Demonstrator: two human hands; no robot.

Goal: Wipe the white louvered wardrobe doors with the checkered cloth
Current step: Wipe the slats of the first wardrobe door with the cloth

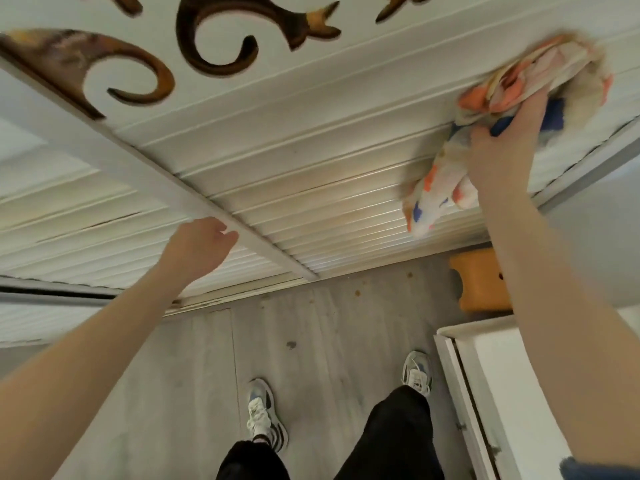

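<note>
Right hand: the right hand (502, 140) is bunching the checkered cloth (519, 84) into a wad, fingers curled tight around it and pressing it flat onto the slats, probably so the fabric gets down into the grooves.
Cloth: it's sitting on the right wardrobe door (311, 161), up near that door's right edge, with a loose tail hanging down below the wrist.
Left hand: the left hand (204, 244) is holding nothing, fingers loosely curved and slightly apart, and it's resting at the center stile (194, 188) between the two doors. My guess is it's steadying the door so it isn't rattling.
Left door: the left wardrobe door (69, 209) isn't being touched by the cloth right now.
Cutouts: the dark scroll cutouts (221, 39) are sitting near the door's top edge, well clear of the cloth.
Progress: honestly can't tell how much is done, the slats look the same all over.
</note>
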